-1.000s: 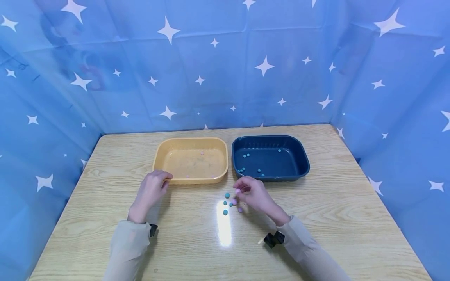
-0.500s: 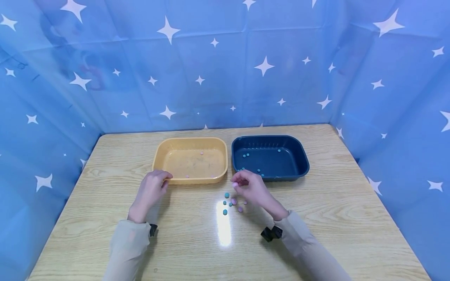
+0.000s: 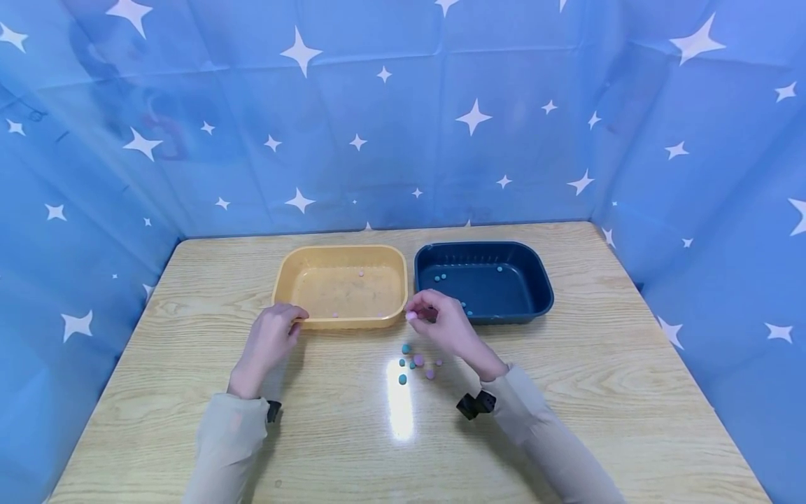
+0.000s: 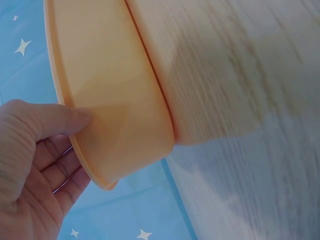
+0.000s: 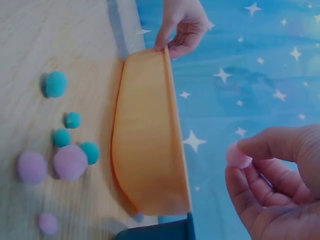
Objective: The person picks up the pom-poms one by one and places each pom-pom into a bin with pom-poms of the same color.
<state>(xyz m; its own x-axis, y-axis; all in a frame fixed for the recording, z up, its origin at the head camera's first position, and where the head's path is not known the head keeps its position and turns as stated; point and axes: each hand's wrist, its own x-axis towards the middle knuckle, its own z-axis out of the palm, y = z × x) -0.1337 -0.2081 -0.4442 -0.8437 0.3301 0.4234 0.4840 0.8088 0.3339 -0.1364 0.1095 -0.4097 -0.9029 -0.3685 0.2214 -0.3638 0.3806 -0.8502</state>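
Observation:
My left hand [image 3: 272, 341] pinches the near left rim of the yellow-orange plastic tray [image 4: 117, 100], thumb on the outer wall and fingers over the edge. Between thumb and fingertips of my right hand [image 3: 443, 323] is a pink pompom [image 5: 238, 155], held up near the gap between the two trays. Inside the yellow-orange tray lie a few small pink pompoms [image 3: 362, 274]. The dark blue tray [image 3: 546, 297] beside it holds several small teal pompoms [image 3: 500, 269]; my right hand hides its near left corner.
A loose group of teal pompoms [image 5: 55, 84] and pink pompoms [image 5: 70, 162] lies on the wooden table [image 3: 352, 434] in front of the trays. A blue star-patterned curtain [image 3: 403, 119] stands along the back and both sides.
My right hand has lifted the pink pompom away from the group on the table and carried it forward and slightly left, toward the yellow-orange tray. My left hand has stayed at the rim.

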